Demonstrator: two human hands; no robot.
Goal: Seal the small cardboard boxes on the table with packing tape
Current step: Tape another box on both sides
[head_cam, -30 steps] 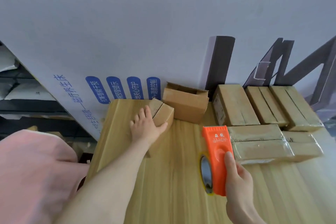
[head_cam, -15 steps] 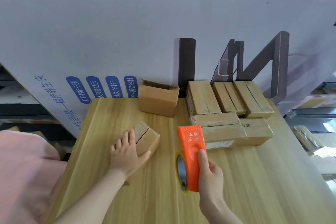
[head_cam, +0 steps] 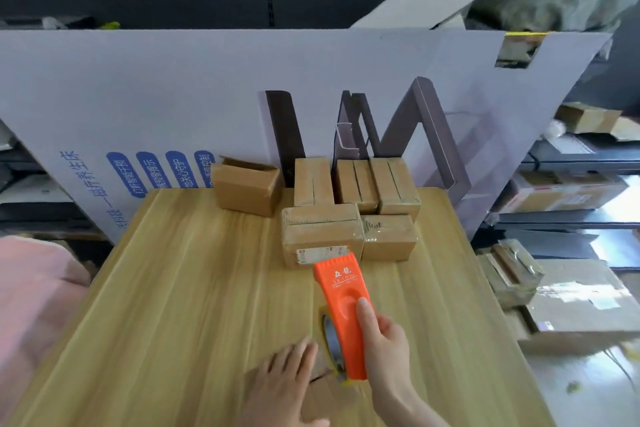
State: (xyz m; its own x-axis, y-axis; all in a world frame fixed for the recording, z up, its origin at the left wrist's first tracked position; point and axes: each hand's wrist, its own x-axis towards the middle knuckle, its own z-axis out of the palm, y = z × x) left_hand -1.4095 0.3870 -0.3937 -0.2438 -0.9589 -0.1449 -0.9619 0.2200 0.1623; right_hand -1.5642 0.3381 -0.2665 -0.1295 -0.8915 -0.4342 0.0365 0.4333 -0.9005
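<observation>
Lying beneath left hand (head_cam: 281,388) and tape dispenser (head_cam: 343,308), the box (head_cam: 329,395) looks plain brown

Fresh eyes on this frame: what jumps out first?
The bright orange tape dispenser, held by the right hand near the front edge of the wooden table, over a small box that the left hand rests on. Behind it, a cluster of taped boxes sits at the back right, with one open-topped box to their left.

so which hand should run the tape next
Right: the right hand grips the orange tape dispenser, its roll end just over the small cardboard box. The left hand lies on that box, likely steadying it.
</observation>
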